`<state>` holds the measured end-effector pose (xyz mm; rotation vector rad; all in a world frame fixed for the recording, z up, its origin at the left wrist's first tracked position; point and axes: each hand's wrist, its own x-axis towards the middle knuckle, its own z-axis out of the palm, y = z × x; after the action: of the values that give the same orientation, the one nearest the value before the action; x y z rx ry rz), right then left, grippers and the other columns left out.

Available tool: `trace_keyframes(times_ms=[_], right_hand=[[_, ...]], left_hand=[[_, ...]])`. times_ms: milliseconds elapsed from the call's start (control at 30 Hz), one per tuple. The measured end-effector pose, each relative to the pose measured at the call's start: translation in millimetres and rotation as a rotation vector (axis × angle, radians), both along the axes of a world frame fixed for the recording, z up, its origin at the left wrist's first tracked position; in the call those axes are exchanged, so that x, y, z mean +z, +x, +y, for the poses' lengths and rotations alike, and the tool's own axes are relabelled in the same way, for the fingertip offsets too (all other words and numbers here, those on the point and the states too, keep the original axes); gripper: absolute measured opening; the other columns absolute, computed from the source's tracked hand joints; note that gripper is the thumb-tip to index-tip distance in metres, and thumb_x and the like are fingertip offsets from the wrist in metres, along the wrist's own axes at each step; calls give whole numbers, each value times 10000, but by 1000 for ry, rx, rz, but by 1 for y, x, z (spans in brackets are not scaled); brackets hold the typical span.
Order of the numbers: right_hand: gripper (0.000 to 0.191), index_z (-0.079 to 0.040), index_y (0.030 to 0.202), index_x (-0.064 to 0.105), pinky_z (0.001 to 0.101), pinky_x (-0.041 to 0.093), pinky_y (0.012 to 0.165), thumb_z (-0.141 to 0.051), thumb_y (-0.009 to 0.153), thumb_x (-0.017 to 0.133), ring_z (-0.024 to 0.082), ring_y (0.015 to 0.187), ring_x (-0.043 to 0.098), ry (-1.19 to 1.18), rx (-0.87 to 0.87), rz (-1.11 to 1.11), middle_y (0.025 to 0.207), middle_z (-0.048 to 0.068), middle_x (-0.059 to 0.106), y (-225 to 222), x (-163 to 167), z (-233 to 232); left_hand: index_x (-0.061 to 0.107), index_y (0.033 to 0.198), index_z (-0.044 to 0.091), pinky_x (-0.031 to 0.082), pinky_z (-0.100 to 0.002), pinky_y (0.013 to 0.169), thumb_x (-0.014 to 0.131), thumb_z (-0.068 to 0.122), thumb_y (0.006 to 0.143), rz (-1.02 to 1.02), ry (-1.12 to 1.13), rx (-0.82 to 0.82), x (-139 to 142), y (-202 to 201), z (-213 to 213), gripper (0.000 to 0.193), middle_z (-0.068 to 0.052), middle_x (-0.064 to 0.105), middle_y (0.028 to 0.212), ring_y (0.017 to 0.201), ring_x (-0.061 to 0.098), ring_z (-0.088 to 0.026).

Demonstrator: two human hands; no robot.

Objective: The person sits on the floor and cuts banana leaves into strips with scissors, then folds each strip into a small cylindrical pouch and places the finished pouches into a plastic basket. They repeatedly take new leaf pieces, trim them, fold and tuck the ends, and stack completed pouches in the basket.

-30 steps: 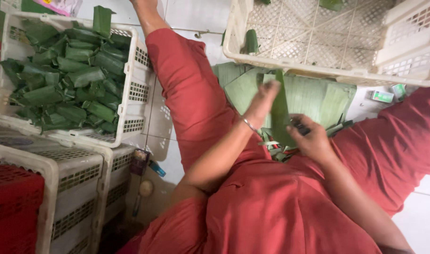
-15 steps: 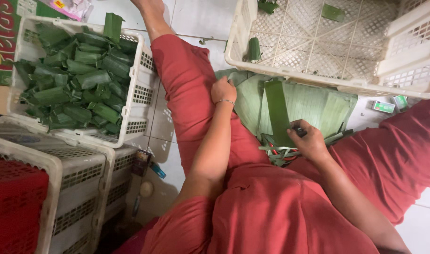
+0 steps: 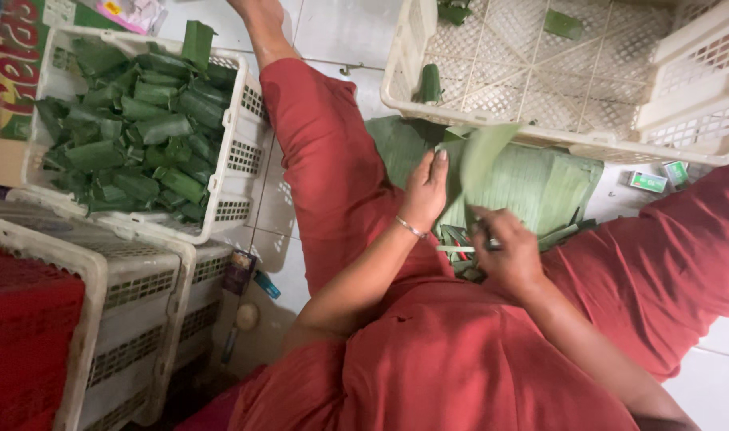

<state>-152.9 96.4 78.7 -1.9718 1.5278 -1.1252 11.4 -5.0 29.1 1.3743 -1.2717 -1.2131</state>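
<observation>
I sit on the floor in red clothes with a stack of flat banana leaves point(image 3: 532, 187) between my legs. My left hand point(image 3: 425, 190), a thin bracelet on its wrist, pinches the edge of a green leaf piece point(image 3: 480, 156) and lifts it off the stack so that it curls upward. My right hand point(image 3: 508, 247) rests lower on the pile over leaf scraps, fingers bent around a small metallic object that I cannot make out.
A white plastic crate point(image 3: 244, 160) on my left is full of several green leaf-wrapped parcels. A large, nearly bare white crate point(image 3: 588, 148) stands beyond the leaves with a few leaf bits inside. More white crates point(image 3: 133, 279), one with red cloth point(image 3: 21, 335), sit near left.
My left hand moved from the red trouser leg back onto the stack and raised a leaf piece. The right hand stayed low on the pile.
</observation>
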Motion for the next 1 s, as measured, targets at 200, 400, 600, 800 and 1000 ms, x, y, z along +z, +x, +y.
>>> trace_keyframes(times_ms=[200,400,600,800,1000], right_hand=[[313,-98,1182,710,383,591,714,-30,876,705,281,794,713,98,129,22,1007,102,694,9,26,-2],[297,-9,1207,665,379,568,828,-51,914,684,329,992,688,-186,-157,52,1186,193,678,-24,37,-4],[261,8,1176,722,322,473,689,-168,985,745,157,761,598,642,-259,-459,892,73,693,-41,2,-13],[333,-28,1223,623,244,504,741,-150,936,739,69,842,607,490,-310,-666,966,-1,680,-46,-30,-19],[328,62,1081,628,335,482,732,-216,1001,782,151,848,571,804,-270,-712,918,81,647,-47,-63,-17]], left_hand=[[506,1394,16,478,-337,1036,575,199,1043,325,-5,-221,24,-14,20,403,-92,624,1291,1160,585,-157],[541,1413,-11,500,-327,1057,606,5,982,191,-148,-313,52,-3,12,436,-81,683,1278,1178,635,-159],[563,1385,-24,520,-310,988,649,24,974,365,-2,-308,43,-11,5,422,-61,685,1220,1100,623,-134],[570,1367,-5,499,-254,909,561,130,1056,609,188,-250,-17,-28,16,339,1,660,1169,1006,581,-77],[603,1271,-36,443,-287,704,568,88,1054,430,219,-179,-65,-24,11,252,-19,608,967,801,478,-92]])
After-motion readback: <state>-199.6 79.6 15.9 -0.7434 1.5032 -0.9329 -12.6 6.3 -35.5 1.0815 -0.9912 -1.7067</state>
